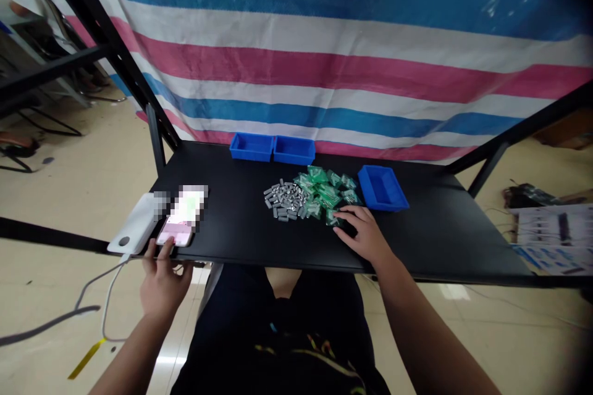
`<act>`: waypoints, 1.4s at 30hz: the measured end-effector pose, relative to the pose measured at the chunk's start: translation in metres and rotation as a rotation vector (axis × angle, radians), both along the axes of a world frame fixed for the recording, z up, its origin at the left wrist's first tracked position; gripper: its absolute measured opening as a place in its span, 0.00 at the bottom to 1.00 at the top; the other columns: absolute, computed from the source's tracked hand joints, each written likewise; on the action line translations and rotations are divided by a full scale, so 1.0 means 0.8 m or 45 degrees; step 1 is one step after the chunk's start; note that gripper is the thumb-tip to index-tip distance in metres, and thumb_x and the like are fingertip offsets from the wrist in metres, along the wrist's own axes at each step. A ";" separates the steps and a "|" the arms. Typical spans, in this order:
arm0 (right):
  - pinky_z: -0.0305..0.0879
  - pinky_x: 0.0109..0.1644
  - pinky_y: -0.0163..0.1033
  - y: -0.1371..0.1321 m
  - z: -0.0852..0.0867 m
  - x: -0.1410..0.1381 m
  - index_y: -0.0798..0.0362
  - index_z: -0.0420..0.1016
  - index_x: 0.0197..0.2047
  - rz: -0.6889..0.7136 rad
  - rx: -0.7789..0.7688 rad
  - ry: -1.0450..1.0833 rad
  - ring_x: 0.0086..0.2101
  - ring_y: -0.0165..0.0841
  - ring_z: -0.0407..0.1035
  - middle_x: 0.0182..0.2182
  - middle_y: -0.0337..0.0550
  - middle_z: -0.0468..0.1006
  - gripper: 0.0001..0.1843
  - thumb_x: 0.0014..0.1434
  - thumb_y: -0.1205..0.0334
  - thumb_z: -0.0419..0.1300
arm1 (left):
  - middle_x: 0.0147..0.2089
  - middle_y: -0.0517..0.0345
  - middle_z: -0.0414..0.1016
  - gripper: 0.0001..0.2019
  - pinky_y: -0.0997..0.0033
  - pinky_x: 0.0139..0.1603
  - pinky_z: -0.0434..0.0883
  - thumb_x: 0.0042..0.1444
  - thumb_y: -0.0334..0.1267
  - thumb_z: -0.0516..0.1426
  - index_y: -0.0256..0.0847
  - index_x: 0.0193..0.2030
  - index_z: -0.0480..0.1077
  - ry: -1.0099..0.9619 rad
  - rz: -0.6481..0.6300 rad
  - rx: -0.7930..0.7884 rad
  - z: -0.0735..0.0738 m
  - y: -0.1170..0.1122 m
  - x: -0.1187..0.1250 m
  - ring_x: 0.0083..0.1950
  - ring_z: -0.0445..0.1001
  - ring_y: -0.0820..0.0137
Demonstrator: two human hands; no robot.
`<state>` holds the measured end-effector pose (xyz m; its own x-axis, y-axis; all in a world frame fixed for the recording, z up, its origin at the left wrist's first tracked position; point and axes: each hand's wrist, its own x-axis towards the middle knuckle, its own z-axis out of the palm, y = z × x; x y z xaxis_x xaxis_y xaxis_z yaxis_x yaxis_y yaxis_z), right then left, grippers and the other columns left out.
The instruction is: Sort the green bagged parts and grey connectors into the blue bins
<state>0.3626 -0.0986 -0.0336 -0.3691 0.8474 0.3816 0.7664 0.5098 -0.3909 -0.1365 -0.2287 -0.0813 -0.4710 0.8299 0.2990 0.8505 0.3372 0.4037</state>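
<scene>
On the left of the black table, my left hand [163,281] rests at the front edge, fingertips on the lower end of a lit phone [181,217]. Its fingers are apart, and it grips nothing. At the right, my right hand [364,234] lies open on the table, thumb and fingers spread. Its fingertips touch the edge of a small green plastic packet [332,217]. That packet belongs to a pile of green packets [324,188], whose contents I cannot make out. Beside them on the left is a heap of small grey metal cylinders [285,199].
Two blue bins [252,156] stand side by side at the table's back edge. Another blue bin [383,205] sits right of the packets. A white device [132,228] with a cable lies left of the phone. Black frame posts and a striped sheet [296,68] border the table [241,241].
</scene>
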 end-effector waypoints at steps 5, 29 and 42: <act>0.71 0.58 0.55 0.004 -0.006 -0.001 0.44 0.83 0.50 -0.059 0.014 0.092 0.50 0.44 0.75 0.49 0.46 0.81 0.12 0.67 0.55 0.62 | 0.78 0.40 0.56 0.39 0.51 0.49 0.80 0.57 0.44 0.64 0.48 0.75 0.59 0.015 -0.005 0.010 0.002 0.000 0.002 0.63 0.76 0.49; 0.73 0.34 0.40 0.010 -0.031 0.027 0.52 0.80 0.46 -0.612 -0.077 0.559 0.25 0.36 0.75 0.24 0.40 0.78 0.24 0.68 0.40 0.58 | 0.59 0.32 0.78 0.41 0.44 0.55 0.75 0.62 0.62 0.53 0.34 0.73 0.59 0.228 -0.192 -0.341 0.119 0.039 -0.036 0.55 0.79 0.41; 0.72 0.35 0.40 0.014 -0.036 0.031 0.52 0.81 0.45 -0.655 -0.096 0.560 0.26 0.37 0.76 0.25 0.42 0.79 0.24 0.67 0.39 0.59 | 0.63 0.30 0.74 0.42 0.42 0.62 0.73 0.57 0.59 0.58 0.31 0.70 0.61 -0.015 -0.308 -0.049 0.078 0.067 -0.029 0.63 0.75 0.40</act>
